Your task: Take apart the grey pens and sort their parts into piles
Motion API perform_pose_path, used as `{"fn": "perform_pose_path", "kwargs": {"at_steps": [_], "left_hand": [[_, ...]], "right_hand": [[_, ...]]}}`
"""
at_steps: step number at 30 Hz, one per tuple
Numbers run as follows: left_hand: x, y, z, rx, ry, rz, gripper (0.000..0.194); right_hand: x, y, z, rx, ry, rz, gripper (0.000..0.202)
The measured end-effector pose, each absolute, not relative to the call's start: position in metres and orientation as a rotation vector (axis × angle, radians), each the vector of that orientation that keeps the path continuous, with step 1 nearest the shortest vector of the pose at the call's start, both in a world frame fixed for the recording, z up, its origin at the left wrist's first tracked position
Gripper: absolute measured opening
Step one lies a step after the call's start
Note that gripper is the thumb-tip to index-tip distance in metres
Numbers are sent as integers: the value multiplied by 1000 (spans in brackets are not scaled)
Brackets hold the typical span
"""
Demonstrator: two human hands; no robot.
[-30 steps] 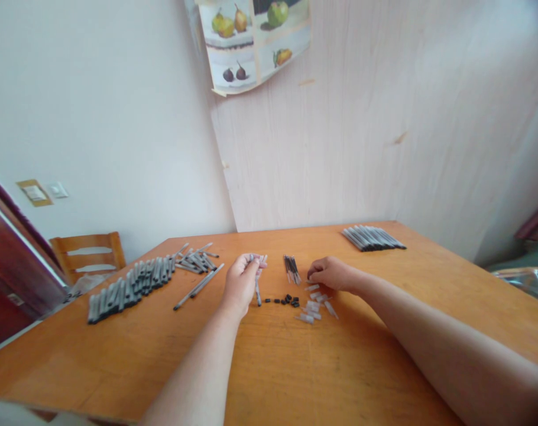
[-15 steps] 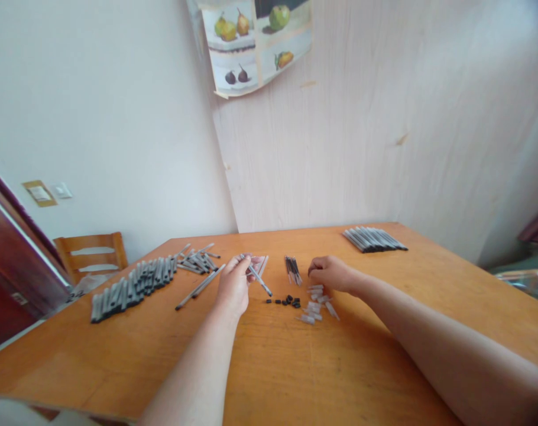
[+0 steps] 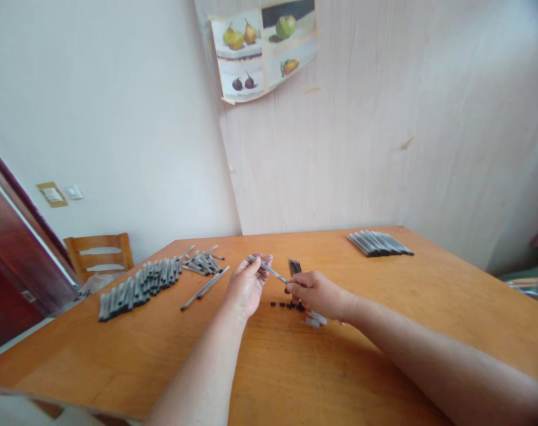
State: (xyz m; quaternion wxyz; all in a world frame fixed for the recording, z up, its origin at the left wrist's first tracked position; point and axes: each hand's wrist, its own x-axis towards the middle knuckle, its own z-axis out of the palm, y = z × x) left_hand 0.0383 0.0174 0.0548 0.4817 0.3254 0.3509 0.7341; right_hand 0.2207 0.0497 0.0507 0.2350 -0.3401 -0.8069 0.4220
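A slim grey pen slants between my two hands above the table. My left hand is closed round its upper part, with pale, clear pieces also showing by the fingers. The fingers of my right hand pinch the pen's lower end; any small part there is hidden. Behind my right hand lie thin dark refills, partly covered. Small black plugs sit in front of the hands, and clear caps lie partly under my right hand.
Grey pens with black ends line the table's left side, with a looser pile behind. Two pens lie left of my left hand. More pens form a row at the back right. A chair stands beyond the left edge.
My right hand has moved left from beside the clear caps to the pen's lower end and closed on it. My left hand keeps its hold. The view has shifted slightly.
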Motion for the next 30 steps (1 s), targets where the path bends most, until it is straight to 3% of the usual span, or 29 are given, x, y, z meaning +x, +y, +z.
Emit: {"fn": "perform_pose_path", "kwargs": {"at_steps": [6, 23, 30], "left_hand": [[47, 10, 54, 919, 909, 1527, 25], [50, 11, 52, 968, 1089, 1535, 35], [50, 12, 51, 948, 1081, 1559, 37]], "right_hand": [[221, 57, 43, -862, -2126, 1305, 29], [229, 53, 49, -780, -2411, 253, 25], [229, 52, 54, -776, -2356, 476, 26]]}}
